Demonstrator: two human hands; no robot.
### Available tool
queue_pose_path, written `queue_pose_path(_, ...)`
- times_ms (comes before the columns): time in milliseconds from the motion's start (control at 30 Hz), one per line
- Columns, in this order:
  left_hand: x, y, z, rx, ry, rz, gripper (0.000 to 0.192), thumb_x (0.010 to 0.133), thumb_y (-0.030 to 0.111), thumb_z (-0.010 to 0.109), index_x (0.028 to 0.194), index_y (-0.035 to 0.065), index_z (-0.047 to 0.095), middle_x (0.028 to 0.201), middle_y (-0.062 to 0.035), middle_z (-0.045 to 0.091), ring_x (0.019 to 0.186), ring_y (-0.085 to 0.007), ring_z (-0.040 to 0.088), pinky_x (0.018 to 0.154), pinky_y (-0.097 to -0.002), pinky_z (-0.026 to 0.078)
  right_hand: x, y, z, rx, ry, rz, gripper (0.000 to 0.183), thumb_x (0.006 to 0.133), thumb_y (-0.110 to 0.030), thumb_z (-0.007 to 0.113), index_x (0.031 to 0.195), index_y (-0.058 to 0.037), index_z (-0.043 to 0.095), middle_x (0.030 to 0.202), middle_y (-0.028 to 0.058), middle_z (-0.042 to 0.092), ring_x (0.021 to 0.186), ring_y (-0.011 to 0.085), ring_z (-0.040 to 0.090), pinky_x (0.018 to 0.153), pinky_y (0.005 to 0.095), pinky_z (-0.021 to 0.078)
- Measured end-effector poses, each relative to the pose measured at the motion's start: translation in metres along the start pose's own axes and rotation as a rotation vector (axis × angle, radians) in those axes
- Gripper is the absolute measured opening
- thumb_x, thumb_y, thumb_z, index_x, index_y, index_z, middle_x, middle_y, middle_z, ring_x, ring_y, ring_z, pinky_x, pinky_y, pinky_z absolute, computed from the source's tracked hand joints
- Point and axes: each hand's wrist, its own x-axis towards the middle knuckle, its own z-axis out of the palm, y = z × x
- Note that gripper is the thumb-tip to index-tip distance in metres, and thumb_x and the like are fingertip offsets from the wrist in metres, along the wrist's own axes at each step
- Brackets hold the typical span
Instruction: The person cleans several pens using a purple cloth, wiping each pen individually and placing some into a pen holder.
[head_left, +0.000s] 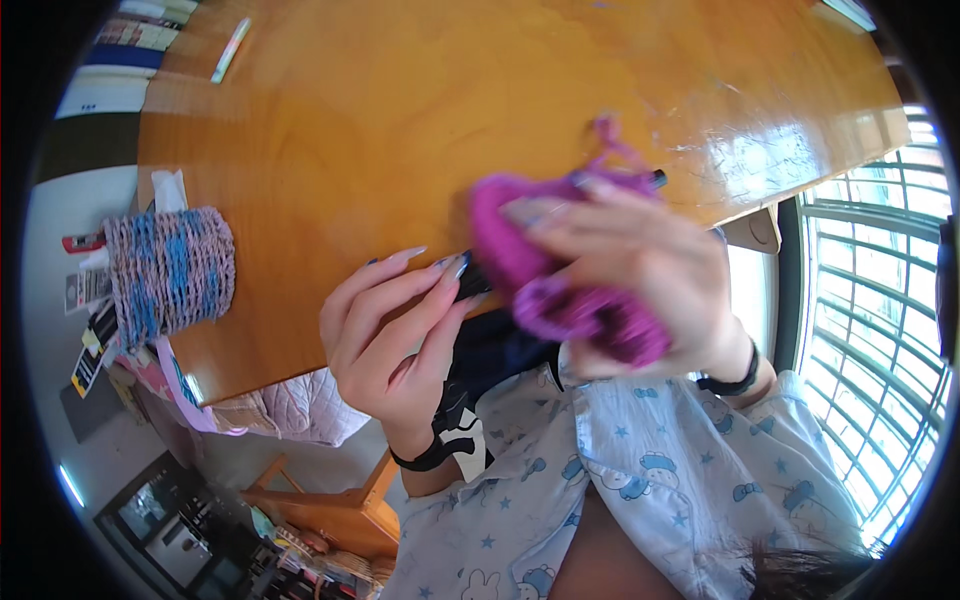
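Note:
My right hand (637, 262) grips a bunched purple knitted or plush fabric piece (517, 232), blurred by motion. A thin purple strand (609, 135) trails from its upper side over the wooden table (360, 150). A small dark tip (659, 178) pokes out beside my fingers. My left hand (405, 330) pinches a slim black object (474, 281) between thumb and fingertips, right against the left side of the purple piece. What this black object is, and whether it joins the fabric, cannot be told.
A blue and pink woven basket (172, 274) holding packaged items stands at the table's left edge. A small white stick-like item (231, 51) lies at the upper left, near stacked books (112, 86). A barred window (877, 300) is on the right.

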Motion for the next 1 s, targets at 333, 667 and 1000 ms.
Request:
queue_pose_path(333, -0.004, -0.008, -0.005, 0.015, -0.022, 0.059, 0.031, 0.059, 0.001, 0.085, 0.088, 0.0079, 0.077, 0.09, -0.0033, 0.072, 0.091, -0.0239, 0.064, 0.08, -0.0323, 0.052, -0.003, 0.011, -0.04, -0.038, -0.032, 0.108, 0.036, 0.065, -0.007, 0.07, 0.099, 0.0011, 0.061, 0.11, 0.022, 0.069, 0.109, 0.0356, 0.066, 0.102, 0.0531, 0.0446)
queue_pose_path(667, -0.002, -0.002, -0.002, 0.066, -0.037, 0.068, 0.029, 0.065, -0.008, 0.076, 0.093, -0.0031, 0.073, 0.102, -0.0117, 0.067, 0.1, -0.0296, 0.062, 0.089, -0.0396, 0.051, -0.004, 0.004, -0.035, -0.112, 0.029, 0.114, 0.035, 0.064, -0.006, 0.072, 0.097, 0.0012, 0.061, 0.109, 0.0239, 0.068, 0.112, 0.0368, 0.064, 0.1, 0.0528, 0.0461)
queue_pose_path(1000, -0.003, -0.007, 0.002, 0.106, 0.03, 0.028, 0.03, 0.068, 0.022, 0.081, 0.094, 0.0071, 0.078, 0.1, -0.0037, 0.067, 0.099, -0.0274, 0.06, 0.085, -0.0377, 0.05, -0.002, -0.005, 0.017, 0.029, 0.087, -0.009, 0.026, 0.078, -0.022, 0.07, 0.092, -0.0005, 0.065, 0.108, 0.0169, 0.069, 0.103, 0.0282, 0.068, 0.095, 0.0444, 0.0538)
